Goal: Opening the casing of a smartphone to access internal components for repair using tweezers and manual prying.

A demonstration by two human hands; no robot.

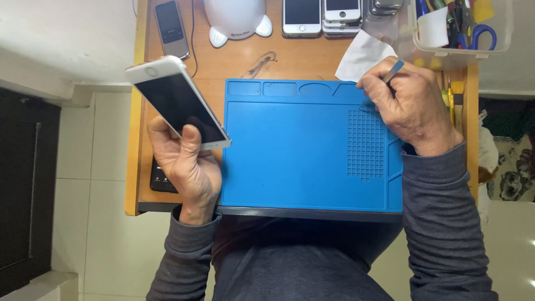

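- Fingers [157, 134] of my left hand [186, 167] are curling around a white smartphone [177, 103], thumb pressing over its near right corner; I am holding it tilted, dark screen up, above the left part of the wooden desk [234, 64].
- Under that hand I am seeing a dark phone [160, 179] lying at the near left edge of the desk, partly hidden by my palm.
- At the far left another dark phone [170, 28] is lying flat, with a white rounded device [237, 19] just to its right.
- In the middle I am looking at a blue work mat [301, 150] covering most of the desk, its surface bare, small trays along its far edge and a grid of cells on the right.
- Beyond the mat several white phones [320, 17] are sitting in a row and stack.
- A white cloth [362, 56] is lying near the mat's far right corner.
- My right hand [409, 106] is resting on that corner, fingers clenching a thin metal tool [393, 71] that is poking out towards the far side.
- At the far right a clear plastic box [462, 28] is holding scissors and other tools.
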